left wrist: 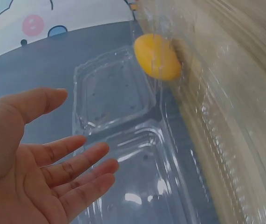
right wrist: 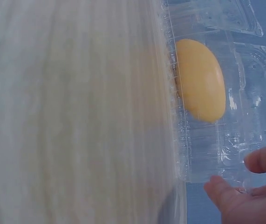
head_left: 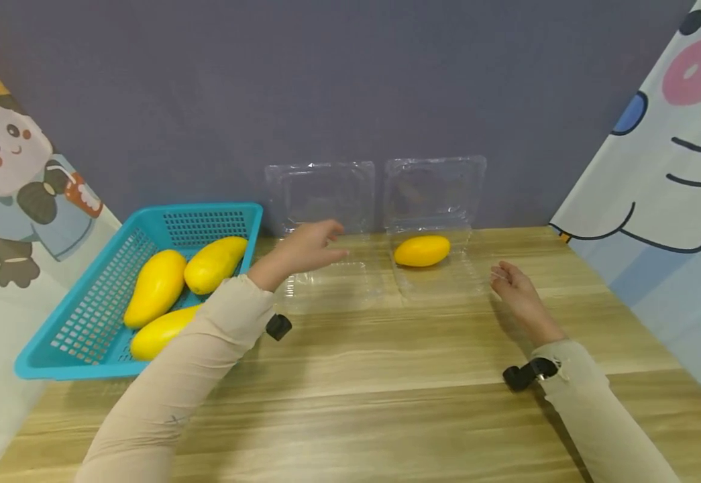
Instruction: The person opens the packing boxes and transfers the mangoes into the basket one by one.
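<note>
Two clear plastic clamshell boxes stand side by side with their lids raised. A yellow mango (head_left: 422, 251) lies in the base of the right box (head_left: 435, 290). My left hand (head_left: 306, 251) hovers over the left box (head_left: 332, 295), and nothing lies in that one. In the left wrist view the left hand's fingers (left wrist: 81, 168) are spread and loosely bent, holding nothing. Just off the right box's right side is my right hand (head_left: 520, 298), its fingers relaxed. From the right wrist, its fingertips (right wrist: 216, 183) appear close to the box edge, with nothing gripped.
At the left stands a blue perforated basket (head_left: 78, 371) with several mangoes (head_left: 155, 287), partly behind my left sleeve. A grey panel (head_left: 326, 80) rises behind the boxes. Cartoon-printed sheets border the wooden table (head_left: 386, 402) on both sides.
</note>
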`<state>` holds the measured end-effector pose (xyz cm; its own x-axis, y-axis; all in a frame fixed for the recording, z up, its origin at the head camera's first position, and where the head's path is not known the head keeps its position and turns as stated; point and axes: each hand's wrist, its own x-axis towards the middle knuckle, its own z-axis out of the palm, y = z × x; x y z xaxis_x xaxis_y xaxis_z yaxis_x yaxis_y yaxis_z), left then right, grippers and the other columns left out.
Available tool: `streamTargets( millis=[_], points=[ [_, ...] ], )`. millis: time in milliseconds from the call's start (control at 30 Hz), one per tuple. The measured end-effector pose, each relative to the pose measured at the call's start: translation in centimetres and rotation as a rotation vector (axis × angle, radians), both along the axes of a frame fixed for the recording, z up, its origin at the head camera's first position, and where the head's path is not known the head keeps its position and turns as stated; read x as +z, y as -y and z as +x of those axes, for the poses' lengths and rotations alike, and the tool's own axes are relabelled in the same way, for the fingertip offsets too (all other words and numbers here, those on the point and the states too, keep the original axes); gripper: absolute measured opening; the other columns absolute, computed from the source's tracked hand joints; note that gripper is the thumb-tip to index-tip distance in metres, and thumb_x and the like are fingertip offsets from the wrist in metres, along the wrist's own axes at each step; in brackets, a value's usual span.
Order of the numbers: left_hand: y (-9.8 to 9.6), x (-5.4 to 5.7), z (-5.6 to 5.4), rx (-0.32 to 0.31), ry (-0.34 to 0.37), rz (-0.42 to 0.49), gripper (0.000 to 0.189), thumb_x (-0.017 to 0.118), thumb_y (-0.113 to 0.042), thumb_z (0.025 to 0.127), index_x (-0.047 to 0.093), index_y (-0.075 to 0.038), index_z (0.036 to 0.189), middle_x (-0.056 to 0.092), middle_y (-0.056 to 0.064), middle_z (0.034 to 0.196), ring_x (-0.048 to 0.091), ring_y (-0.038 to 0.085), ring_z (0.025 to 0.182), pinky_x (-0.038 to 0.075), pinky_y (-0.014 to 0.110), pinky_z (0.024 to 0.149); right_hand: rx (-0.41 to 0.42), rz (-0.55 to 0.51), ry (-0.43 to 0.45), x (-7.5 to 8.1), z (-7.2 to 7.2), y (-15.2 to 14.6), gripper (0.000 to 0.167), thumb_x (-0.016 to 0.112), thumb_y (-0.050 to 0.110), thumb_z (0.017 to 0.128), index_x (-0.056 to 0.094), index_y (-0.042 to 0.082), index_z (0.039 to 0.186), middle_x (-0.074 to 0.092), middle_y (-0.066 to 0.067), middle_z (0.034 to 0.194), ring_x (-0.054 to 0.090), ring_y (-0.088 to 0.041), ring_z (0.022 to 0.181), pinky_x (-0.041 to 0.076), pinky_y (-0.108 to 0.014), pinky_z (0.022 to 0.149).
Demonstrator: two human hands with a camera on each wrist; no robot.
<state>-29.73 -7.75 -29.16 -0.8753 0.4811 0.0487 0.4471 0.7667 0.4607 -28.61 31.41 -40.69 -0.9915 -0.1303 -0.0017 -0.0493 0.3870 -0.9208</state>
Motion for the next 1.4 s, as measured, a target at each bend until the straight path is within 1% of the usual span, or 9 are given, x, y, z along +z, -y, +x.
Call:
streamTargets(
  millis=[133,267,500,633,867,1033,1200,1300,1400],
  points=[
    [-1.1,-0.3,-0.6,-0.005,0.014,0.007,0.056,0.060,-0.033,0.091,0.045,0.000,0.134,0.055,0.018,0.129,0.055,0.032,0.116,0.046,0.043,0.095,-0.008,-0.008,-0.001,-0.3,0.1,0.1,0.059,0.028,0.010,0.102,-0.006,-0.013,0.144,0.010,-0.037,0.148,0.017,-0.048,0.136,0.022,-0.056,0.109],
    [-2.0,-0.8,-1.1,0.012,0.030,0.020,0.056,0.060,-0.034,0.091,0.046,-0.001,0.134,0.057,0.019,0.127,0.056,0.033,0.114,0.047,0.043,0.093,-0.018,-0.010,-0.004,-0.3,0.2,0.2,0.059,0.028,0.011,0.102,-0.006,-0.014,0.144,0.010,-0.037,0.148,0.017,-0.048,0.136,0.022,-0.056,0.109],
    [-3.2,-0.9,-1.5,0.054,0.037,0.019,0.054,0.060,-0.035,0.090,0.047,-0.005,0.134,0.058,0.015,0.127,0.056,0.029,0.112,0.047,0.041,0.093,-0.022,-0.001,-0.017,0.0,-0.1,0.4,0.058,0.028,0.009,0.102,-0.004,-0.014,0.144,0.012,-0.037,0.148,0.019,-0.047,0.136,0.021,-0.056,0.110],
    [-4.5,-1.0,-1.9,0.052,0.040,0.024,0.053,0.060,-0.033,0.091,0.047,-0.006,0.134,0.058,0.014,0.125,0.057,0.028,0.111,0.048,0.040,0.092,-0.017,0.008,-0.017,0.1,-0.1,0.4,0.058,0.028,0.009,0.102,-0.004,-0.014,0.144,0.013,-0.037,0.148,0.019,-0.047,0.136,0.021,-0.056,0.109],
    [-7.5,-2.2,-2.5,0.051,0.041,0.047,0.055,0.065,-0.030,0.089,0.047,-0.003,0.134,0.058,0.012,0.126,0.057,0.025,0.110,0.048,0.037,0.092,-0.031,-0.008,-0.032,0.3,0.2,0.4,0.057,0.028,0.008,0.101,-0.003,-0.016,0.143,0.014,-0.038,0.147,0.020,-0.047,0.136,0.021,-0.054,0.110],
    [-9.5,-3.1,-3.1,0.055,0.048,0.029,0.059,0.068,-0.026,0.087,0.046,-0.003,0.136,0.057,0.012,0.128,0.056,0.026,0.113,0.046,0.037,0.095,-0.036,-0.010,-0.028,0.1,0.0,0.3,0.057,0.029,0.007,0.101,-0.003,-0.015,0.143,0.014,-0.038,0.147,0.020,-0.047,0.136,0.023,-0.053,0.110],
    [-11.3,-3.9,-4.1,0.050,-0.007,0.014,0.059,0.070,-0.027,0.085,0.048,-0.004,0.135,0.055,0.011,0.133,0.053,0.026,0.118,0.043,0.035,0.100,-0.030,-0.002,-0.027,0.2,0.1,0.3,0.057,0.029,0.007,0.101,-0.003,-0.015,0.144,0.014,-0.038,0.147,0.020,-0.047,0.136,0.023,-0.055,0.109],
    [-12.2,-4.5,-4.6,0.059,-0.016,0.032,0.060,0.072,-0.026,0.084,0.048,-0.004,0.134,0.055,0.010,0.132,0.053,0.026,0.118,0.043,0.036,0.100,-0.024,0.010,-0.028,0.3,0.2,0.2,0.057,0.029,0.007,0.101,-0.003,-0.015,0.143,0.014,-0.038,0.147,0.020,-0.047,0.136,0.022,-0.055,0.109],
    [-13.0,-5.0,-4.8,0.086,-0.018,0.031,0.061,0.073,-0.026,0.082,0.049,-0.006,0.135,0.056,0.009,0.132,0.053,0.027,0.118,0.042,0.037,0.100,-0.017,0.025,-0.026,0.3,0.3,0.2,0.057,0.028,0.007,0.101,-0.003,-0.016,0.143,0.014,-0.038,0.147,0.020,-0.048,0.135,0.022,-0.056,0.109]
  ],
)
